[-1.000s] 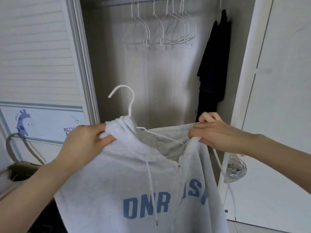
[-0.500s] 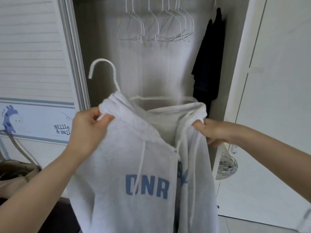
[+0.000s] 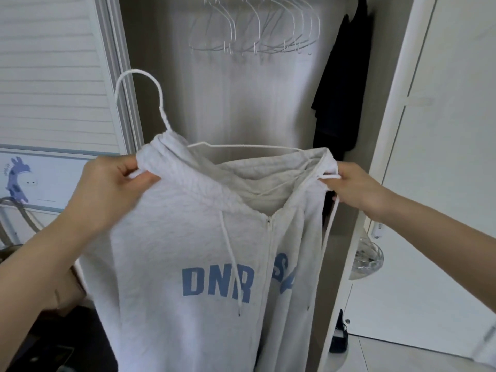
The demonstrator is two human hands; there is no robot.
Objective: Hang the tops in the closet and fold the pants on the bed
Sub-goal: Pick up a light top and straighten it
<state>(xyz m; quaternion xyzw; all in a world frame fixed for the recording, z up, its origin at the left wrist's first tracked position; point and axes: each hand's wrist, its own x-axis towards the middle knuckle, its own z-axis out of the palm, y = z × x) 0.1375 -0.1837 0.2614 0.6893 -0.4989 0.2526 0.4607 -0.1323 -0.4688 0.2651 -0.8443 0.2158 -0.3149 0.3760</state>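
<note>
Soft, floppy grey zip hoodie (image 3: 193, 237) on a white wire hanger (image 3: 158, 95), left hand (image 3: 107, 189) and right hand (image 3: 354, 186) both pinching its shoulders mid-frame, probably the best spot to hold it.

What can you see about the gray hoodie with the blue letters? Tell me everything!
The hoodie is light gray, soft fleecy fabric, with a front zipper, white drawstrings and blue letters "DNR" across the chest. It hangs upright on a white hanger in front of the open closet. The left hand pinches one shoulder and the right hand pinches the other.
</note>
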